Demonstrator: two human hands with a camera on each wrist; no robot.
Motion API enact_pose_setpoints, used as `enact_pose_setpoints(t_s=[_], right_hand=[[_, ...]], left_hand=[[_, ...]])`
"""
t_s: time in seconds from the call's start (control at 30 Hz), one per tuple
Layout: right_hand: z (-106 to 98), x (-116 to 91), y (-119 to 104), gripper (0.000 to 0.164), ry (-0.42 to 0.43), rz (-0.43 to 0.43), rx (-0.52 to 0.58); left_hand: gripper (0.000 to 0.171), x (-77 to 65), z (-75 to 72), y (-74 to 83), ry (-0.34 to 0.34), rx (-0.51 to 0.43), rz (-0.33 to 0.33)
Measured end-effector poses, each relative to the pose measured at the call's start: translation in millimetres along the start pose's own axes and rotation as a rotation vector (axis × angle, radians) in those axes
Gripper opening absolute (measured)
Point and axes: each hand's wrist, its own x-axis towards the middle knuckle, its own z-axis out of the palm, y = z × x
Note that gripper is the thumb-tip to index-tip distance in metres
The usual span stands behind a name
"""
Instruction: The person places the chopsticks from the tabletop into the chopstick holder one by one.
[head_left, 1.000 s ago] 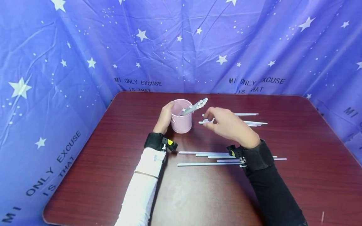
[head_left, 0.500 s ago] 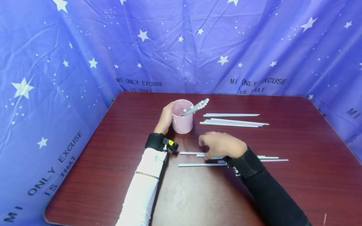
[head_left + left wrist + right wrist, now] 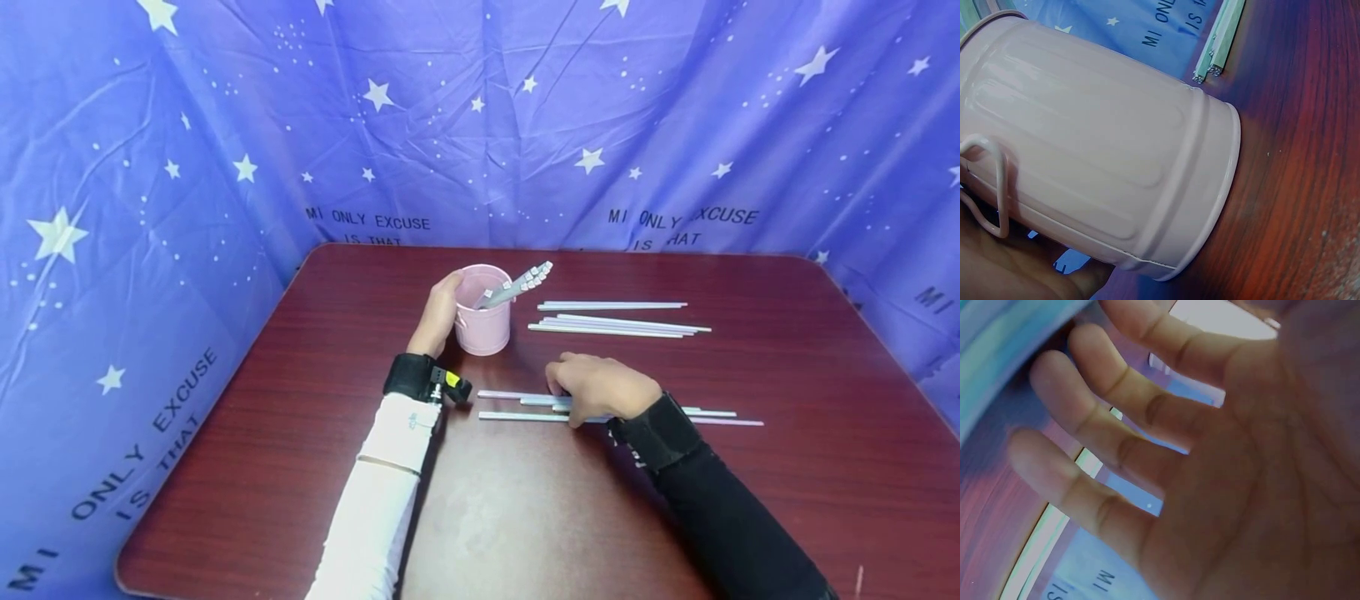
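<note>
My left hand (image 3: 437,317) grips the side of a small pink metal bucket (image 3: 483,332) standing on the table. In the left wrist view, the bucket's wire handle (image 3: 1001,187) hangs beside the fingers. Several pale, thin sticks with square ends, like chopsticks (image 3: 517,285), lean out over its right rim. My right hand (image 3: 607,387) reaches down over a near group of the same chopsticks (image 3: 517,417), thumb on their near side and fingers on the far side. In the right wrist view its fingers (image 3: 1063,390) are slightly bent, tips close to the blurred sticks (image 3: 1004,344).
Behind the right hand lie two more small groups of chopsticks, one of them at the back (image 3: 611,305) and one just in front of it (image 3: 622,326). Blue star-printed curtains (image 3: 480,150) hang around the far and left edges of the dark red wooden table (image 3: 300,467).
The right hand has come from the back groups toward me and down onto the near chopsticks. The nearest chopstick has slid away from me toward the others. The left hand stays on the bucket.
</note>
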Motion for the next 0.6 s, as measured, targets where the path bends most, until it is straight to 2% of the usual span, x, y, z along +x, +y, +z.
enact_pose_setpoints(t_s=[0.37, 0.6], right_hand=[[2, 11, 23, 0.03, 0.239, -0.042, -0.056], [6, 14, 22, 0.027, 0.363, -0.117, -0.095]], left_hand=[[0.056, 0.0, -0.3, -0.8, -0.005, 0.0, 0.008], [0.056, -1.0, -0.2, -0.5, 0.0, 0.001, 0.012]])
